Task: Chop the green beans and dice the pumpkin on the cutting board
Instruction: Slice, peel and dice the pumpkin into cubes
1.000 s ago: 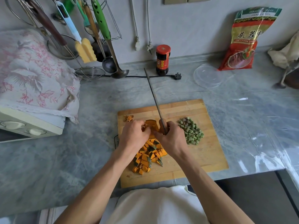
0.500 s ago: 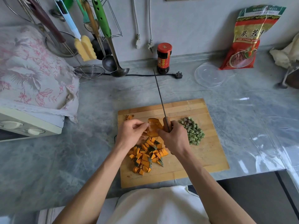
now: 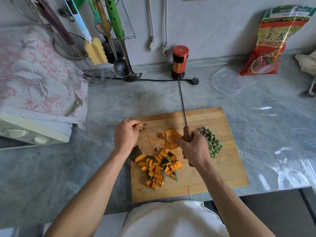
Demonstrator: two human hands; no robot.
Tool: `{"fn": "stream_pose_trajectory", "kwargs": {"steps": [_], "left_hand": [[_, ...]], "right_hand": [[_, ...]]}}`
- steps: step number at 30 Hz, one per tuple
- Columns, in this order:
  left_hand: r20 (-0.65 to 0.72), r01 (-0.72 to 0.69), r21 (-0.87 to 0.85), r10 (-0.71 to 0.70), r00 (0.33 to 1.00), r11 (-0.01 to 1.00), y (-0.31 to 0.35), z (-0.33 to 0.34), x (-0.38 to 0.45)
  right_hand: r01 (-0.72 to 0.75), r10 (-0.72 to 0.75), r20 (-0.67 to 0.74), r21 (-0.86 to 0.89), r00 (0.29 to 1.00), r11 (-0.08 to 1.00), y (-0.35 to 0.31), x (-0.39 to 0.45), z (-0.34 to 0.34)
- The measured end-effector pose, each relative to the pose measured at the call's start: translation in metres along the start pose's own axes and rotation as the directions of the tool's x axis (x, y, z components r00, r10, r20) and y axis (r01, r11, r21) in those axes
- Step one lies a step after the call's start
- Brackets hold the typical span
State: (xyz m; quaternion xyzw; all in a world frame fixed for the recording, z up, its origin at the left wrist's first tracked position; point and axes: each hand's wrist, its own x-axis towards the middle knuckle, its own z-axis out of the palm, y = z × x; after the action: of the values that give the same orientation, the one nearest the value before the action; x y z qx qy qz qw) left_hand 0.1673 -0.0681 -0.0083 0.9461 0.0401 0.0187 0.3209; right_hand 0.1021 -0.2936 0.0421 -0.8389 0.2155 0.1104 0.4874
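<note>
Right hand [image 3: 195, 149]: closed round the knife [image 3: 183, 117] handle; blade raised, edge-on.
Left hand [image 3: 126, 134]: fingers curled, pinching pumpkin scraps [image 3: 142, 126].
Pumpkin piece [image 3: 170, 138]: uncut, touching the right fingertips; diced pumpkin [image 3: 158, 170] nearer the body.
Green beans [image 3: 211, 142]: chopped, just beyond the right knuckles.
Risk: unheld, the curved piece could be rocked by the blade and slip.

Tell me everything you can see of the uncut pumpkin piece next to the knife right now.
The uncut pumpkin piece is a curved, scooped wedge, orange flesh facing up with a thin dark green rind along its far edge. It lies on the wooden cutting board, between the scraps of pulp and the knife. The right hand, gripping the knife handle, touches its near right edge with a fingertip. The left hand is apart from it. The diced pumpkin lies nearer the person.
</note>
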Motion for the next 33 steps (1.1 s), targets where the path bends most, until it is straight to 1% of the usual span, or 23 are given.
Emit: {"fn": "stream_pose_trajectory", "kwargs": {"steps": [2, 5, 10, 13, 17, 19, 20, 22, 24, 26, 28, 30, 32, 33], "left_hand": [[-0.003, 0.066, -0.04, -0.066, 0.998, 0.997, -0.001, 0.001, 0.001], [0.059, 0.18, -0.078, -0.176, 0.983, 0.981, -0.004, 0.002, 0.003], [0.151, 0.218, -0.066, -0.206, 0.967, 0.974, -0.011, -0.002, 0.004], [0.182, 0.212, -0.07, -0.196, 0.964, 0.975, -0.014, -0.008, 0.001], [0.121, 0.17, -0.107, -0.157, 0.98, 0.98, -0.005, -0.023, -0.004], [0.118, 0.134, -0.172, -0.115, 0.986, 0.976, 0.008, -0.03, -0.009], [0.155, 0.115, -0.212, -0.083, 0.984, 0.97, 0.017, -0.032, -0.012], [0.31, 0.116, -0.313, -0.014, 0.951, 0.943, 0.034, -0.031, -0.018], [0.477, 0.199, -0.402, 0.019, 0.879, 0.894, 0.048, -0.024, -0.024], [0.579, 0.33, -0.484, 0.014, 0.815, 0.811, 0.058, -0.012, -0.029], [0.637, 0.479, -0.582, 0.002, 0.771, 0.657, 0.065, -0.002, -0.032], [0.683, 0.6, -0.634, -0.01, 0.731, 0.487, 0.07, 0.003, -0.033], [0.708, 0.666, -0.648, -0.03, 0.706, 0.369, 0.073, 0.003, -0.032], [0.707, 0.679, -0.655, -0.049, 0.706, 0.332, 0.071, 0.003, -0.031]], "right_hand": [[-0.002, 0.002, 0.012, 0.004, 1.0, 1.0, -0.001, 0.001, 0.002], [-0.002, 0.002, 0.023, 0.008, 1.0, 1.0, -0.002, 0.002, 0.005], [0.002, -0.002, 0.038, 0.0, 0.999, 1.0, -0.002, 0.003, 0.007], [0.009, -0.009, 0.039, 0.009, 0.999, 1.0, 0.0, 0.002, 0.007], [0.013, -0.013, 0.036, 0.019, 0.999, 1.0, 0.004, 0.001, 0.004], [0.011, -0.012, 0.03, 0.026, 0.999, 1.0, 0.006, 0.0, 0.001], [0.007, -0.008, 0.028, 0.03, 1.0, 1.0, 0.008, 0.0, -0.001], [-0.003, 0.002, 0.027, 0.046, 1.0, 0.999, 0.009, 0.0, -0.006], [-0.01, 0.008, 0.028, 0.08, 1.0, 0.997, 0.008, 0.0, -0.01], [-0.007, 0.004, 0.03, 0.1, 1.0, 0.995, 0.007, -0.002, -0.013], [0.008, -0.012, 0.039, 0.096, 0.999, 0.995, 0.005, -0.003, -0.014], [0.022, -0.026, 0.05, 0.077, 0.998, 0.997, 0.004, -0.003, -0.016], [0.026, -0.03, 0.062, 0.068, 0.998, 0.997, 0.003, -0.002, -0.017], [0.026, -0.032, 0.072, 0.075, 0.997, 0.997, 0.002, -0.001, -0.016]]}}
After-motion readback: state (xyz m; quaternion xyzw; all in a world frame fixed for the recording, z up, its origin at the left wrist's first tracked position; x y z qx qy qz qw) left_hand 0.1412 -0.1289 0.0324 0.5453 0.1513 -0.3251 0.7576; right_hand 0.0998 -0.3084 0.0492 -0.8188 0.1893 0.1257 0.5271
